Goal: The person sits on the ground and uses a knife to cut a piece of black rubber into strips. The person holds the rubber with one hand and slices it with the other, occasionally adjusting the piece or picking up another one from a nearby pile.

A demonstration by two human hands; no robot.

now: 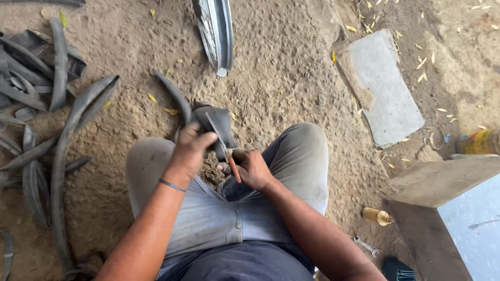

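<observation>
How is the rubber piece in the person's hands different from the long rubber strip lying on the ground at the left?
The rubber piece is short, wide and folded, held in the left hand. The long rubber strip is narrow and curved, lying untouched on the dirt. Both are dark rubber.

An outdoor cycle-repair spot — dirt ground [291, 78], heaped rubber tubes [36, 93], a wheel rim [216, 31], a spanner [364, 244].
</observation>
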